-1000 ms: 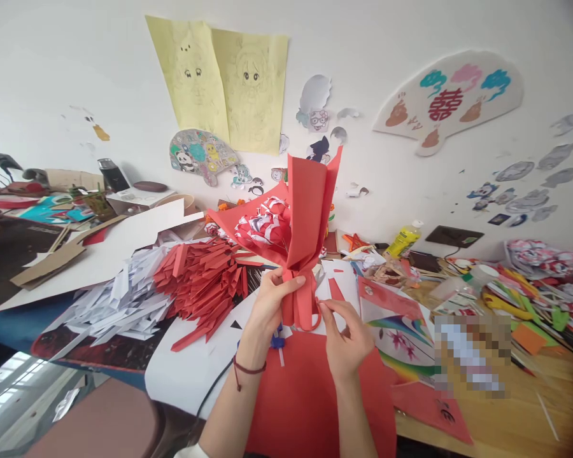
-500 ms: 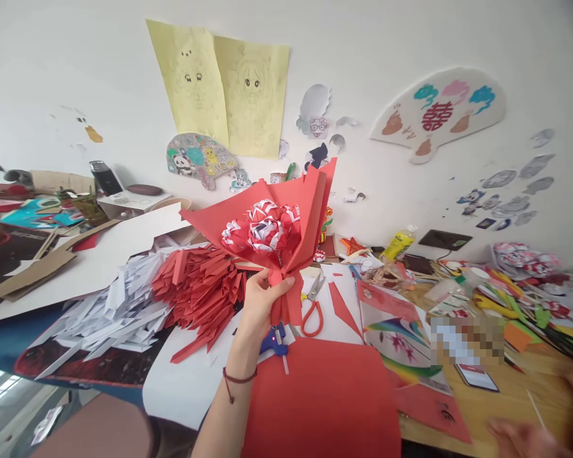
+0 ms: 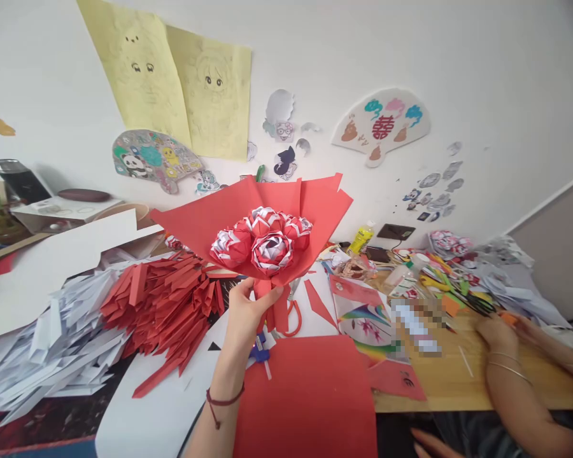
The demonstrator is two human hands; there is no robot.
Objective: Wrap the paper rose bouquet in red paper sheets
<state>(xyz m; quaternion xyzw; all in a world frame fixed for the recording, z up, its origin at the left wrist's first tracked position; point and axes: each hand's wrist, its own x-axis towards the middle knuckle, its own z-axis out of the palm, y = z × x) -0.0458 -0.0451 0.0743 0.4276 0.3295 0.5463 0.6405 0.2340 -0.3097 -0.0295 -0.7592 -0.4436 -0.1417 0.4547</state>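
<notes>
Above the table (image 3: 451,385), in from its near edge, a paper bouquet (image 3: 273,249), likely light and easily crushed, is best taken by its stem (image 3: 281,313), which the left hand (image 3: 249,310) grasps with its fingers; the right hand (image 3: 433,445), mostly cut off, I cannot read.

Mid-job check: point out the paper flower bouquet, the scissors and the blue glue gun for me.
Paper flower bouquet (image 3: 272,252): head view, on its front flower.
Scissors (image 3: 300,316): head view, on the orange-red handle loop.
Blue glue gun (image 3: 261,352): head view, on its body.
</notes>
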